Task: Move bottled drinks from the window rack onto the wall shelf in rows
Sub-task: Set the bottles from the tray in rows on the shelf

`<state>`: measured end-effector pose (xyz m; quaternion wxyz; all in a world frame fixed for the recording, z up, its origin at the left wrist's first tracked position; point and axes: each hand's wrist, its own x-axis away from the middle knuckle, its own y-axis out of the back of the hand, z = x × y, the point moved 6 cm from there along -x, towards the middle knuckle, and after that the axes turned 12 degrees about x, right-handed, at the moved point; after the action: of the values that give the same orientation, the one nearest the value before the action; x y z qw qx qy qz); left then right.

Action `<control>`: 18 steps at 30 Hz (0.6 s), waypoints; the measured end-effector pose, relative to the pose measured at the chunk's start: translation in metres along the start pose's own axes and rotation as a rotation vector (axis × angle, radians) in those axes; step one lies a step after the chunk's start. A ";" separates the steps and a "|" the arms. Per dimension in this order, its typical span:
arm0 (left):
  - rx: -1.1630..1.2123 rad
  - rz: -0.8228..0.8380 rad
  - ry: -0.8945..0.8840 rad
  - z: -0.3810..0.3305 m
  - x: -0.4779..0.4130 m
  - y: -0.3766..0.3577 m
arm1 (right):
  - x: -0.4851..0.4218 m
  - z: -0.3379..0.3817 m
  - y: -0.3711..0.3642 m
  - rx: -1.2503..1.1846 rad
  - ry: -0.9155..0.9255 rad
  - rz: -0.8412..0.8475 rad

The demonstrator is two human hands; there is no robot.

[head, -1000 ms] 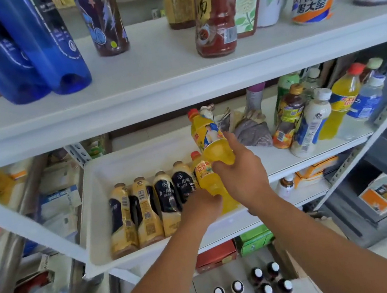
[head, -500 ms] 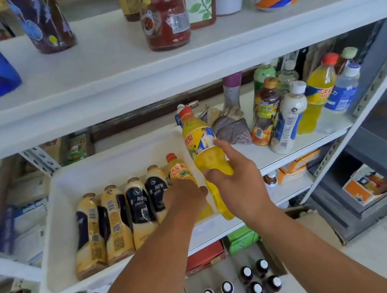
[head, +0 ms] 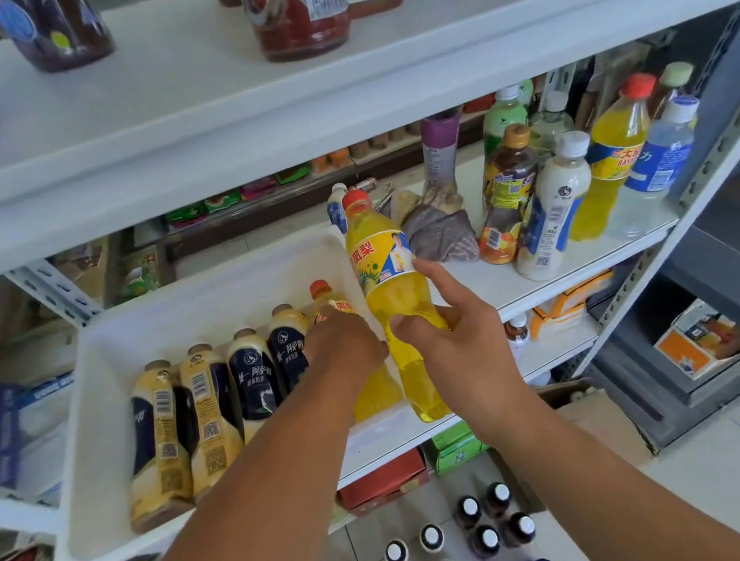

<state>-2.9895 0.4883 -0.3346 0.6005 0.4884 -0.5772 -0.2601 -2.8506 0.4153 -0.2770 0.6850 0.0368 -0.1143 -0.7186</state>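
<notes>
Mid-placing: right hand (head: 460, 343) has thumb and fingers clamped round a yellow bottle (head: 387, 277), tilted over the right edge of the white tray (head: 169, 307), left hand (head: 344, 347) curled over the other yellow bottle (head: 376, 391) lying in the row. Next, I reckon, it needs laying down snug beside that one

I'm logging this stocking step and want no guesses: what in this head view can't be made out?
All head view.
1. Left hand: its own back hides the fingers, so its hold on the lying yellow bottle in the white tray is unclear.
2. That bottle's label: mostly covered by that hand.
3. Top-shelf bottles: cut off by the upper edge.
4. Floor bottles: only caps show, labels unseen.
</notes>
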 end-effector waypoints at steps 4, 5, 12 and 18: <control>0.157 0.004 -0.033 0.004 -0.009 -0.005 | 0.000 0.003 0.002 -0.067 -0.019 0.010; 0.154 0.020 -0.049 0.005 -0.010 -0.006 | 0.000 0.004 0.001 -0.074 -0.020 0.016; 0.096 0.017 -0.120 0.009 -0.007 -0.009 | 0.003 0.012 -0.003 -0.145 -0.043 0.060; 0.190 0.030 -0.151 0.016 -0.001 0.001 | 0.002 0.012 0.000 -0.175 -0.092 0.030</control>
<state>-3.0053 0.4851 -0.3369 0.5102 0.5133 -0.6501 -0.2315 -2.8537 0.4152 -0.2652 0.6902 -0.0581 -0.0830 -0.7165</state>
